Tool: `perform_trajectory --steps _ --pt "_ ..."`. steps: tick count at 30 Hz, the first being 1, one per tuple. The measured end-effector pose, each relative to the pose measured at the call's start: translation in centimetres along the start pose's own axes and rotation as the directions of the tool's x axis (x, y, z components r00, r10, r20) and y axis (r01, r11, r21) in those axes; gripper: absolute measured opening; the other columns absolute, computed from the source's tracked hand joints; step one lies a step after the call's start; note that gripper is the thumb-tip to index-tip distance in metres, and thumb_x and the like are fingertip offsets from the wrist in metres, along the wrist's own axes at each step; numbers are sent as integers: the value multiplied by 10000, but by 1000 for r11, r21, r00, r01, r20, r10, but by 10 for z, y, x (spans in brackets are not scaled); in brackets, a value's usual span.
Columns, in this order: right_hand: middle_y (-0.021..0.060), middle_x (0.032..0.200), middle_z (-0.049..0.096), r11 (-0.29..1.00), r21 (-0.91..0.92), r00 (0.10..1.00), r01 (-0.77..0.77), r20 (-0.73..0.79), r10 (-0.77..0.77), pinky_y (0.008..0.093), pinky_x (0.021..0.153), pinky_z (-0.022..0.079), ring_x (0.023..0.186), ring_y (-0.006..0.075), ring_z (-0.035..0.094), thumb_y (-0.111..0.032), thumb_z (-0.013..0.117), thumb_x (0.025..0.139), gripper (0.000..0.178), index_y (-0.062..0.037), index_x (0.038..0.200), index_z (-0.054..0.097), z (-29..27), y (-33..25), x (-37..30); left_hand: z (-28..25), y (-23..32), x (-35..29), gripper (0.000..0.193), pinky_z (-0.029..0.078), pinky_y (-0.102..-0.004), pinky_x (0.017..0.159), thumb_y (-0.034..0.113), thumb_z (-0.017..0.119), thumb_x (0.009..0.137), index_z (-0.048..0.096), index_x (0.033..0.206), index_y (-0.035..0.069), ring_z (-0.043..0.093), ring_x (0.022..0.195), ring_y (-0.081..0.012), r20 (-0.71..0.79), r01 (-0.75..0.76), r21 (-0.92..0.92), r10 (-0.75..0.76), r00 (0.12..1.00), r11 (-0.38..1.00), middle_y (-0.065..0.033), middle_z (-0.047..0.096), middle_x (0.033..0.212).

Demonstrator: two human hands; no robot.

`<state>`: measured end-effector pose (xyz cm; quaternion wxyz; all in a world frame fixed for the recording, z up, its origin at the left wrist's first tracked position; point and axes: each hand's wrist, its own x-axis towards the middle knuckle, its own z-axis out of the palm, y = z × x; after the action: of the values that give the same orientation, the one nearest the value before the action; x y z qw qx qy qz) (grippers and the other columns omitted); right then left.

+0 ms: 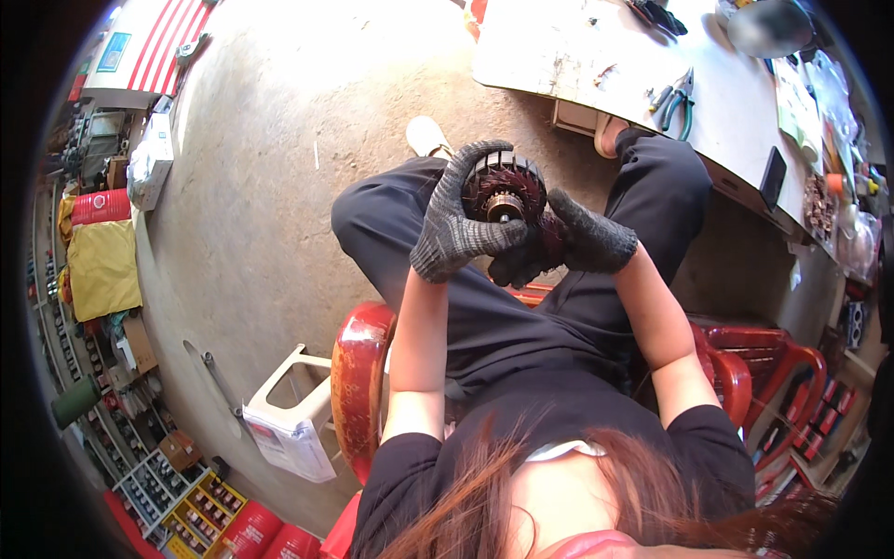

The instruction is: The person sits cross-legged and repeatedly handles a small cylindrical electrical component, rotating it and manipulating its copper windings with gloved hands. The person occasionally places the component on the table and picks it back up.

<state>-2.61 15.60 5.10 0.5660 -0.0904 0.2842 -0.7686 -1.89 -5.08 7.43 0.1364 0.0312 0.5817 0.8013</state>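
Above my lap I hold a motor armature (526,189), with dark red windings, slotted metal teeth round its rim and a coppery commutator at its centre. My left hand (456,224), in a grey knitted glove, curls round its left side, thumb across the near end by the shaft. From the right, my right hand (591,233), in a dark-palmed grey glove, closes against the armature's lower right side. More dark red winding shows between the gloves; I cannot tell whether it belongs to the same piece. Some right fingers are hidden beneath it.
To the far right stands a white-topped workbench (559,70) with green-handled pliers (680,102) and a phone (773,177). A beige plastic stool (289,377) is at my left, beside the red chair arm (361,382). Shelves with parts (102,410) line the left.
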Motion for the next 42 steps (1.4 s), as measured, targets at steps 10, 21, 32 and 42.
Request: perform_trajectory --steps 10,21,32,42 --pt "231 1297 529 975 199 995 97 -34 -92 426 1079 345 1234 323 500 -514 331 978 711 88 1351 400 2 -3 7 -12 -30 12 785 500 -341 922 200 859 643 462 1297 22 592 1042 -193 -142 -187 -288 151 978 939 -82 593 1126" --pt "271 1369 418 646 547 807 533 -557 -195 443 1099 352 1269 389 430 -305 462 977 560 121 1325 359 -30 3 22 -17 -29 0 803 464 -420 979 237 867 665 440 1308 14 571 1078 -216 -182 -307 -346 257 949 887 -81 565 1162" --pt "219 1144 591 648 694 948 316 -257 -187 327 834 556 1046 264 609 -184 438 976 386 108 1225 467 -24 8 23 -19 -28 6 865 515 -332 903 143 891 579 436 1307 40 590 1043 -186 -27 -49 93 52 998 995 -92 583 1143" --pt "73 902 641 702 -712 819 18 -392 -419 298 743 508 814 159 612 -171 558 915 191 -7 985 625 9 -6 20 -21 -20 23 856 515 -325 903 153 909 557 459 1278 47 589 1031 -171 23 -20 112 18 1000 994 -78 591 1125"
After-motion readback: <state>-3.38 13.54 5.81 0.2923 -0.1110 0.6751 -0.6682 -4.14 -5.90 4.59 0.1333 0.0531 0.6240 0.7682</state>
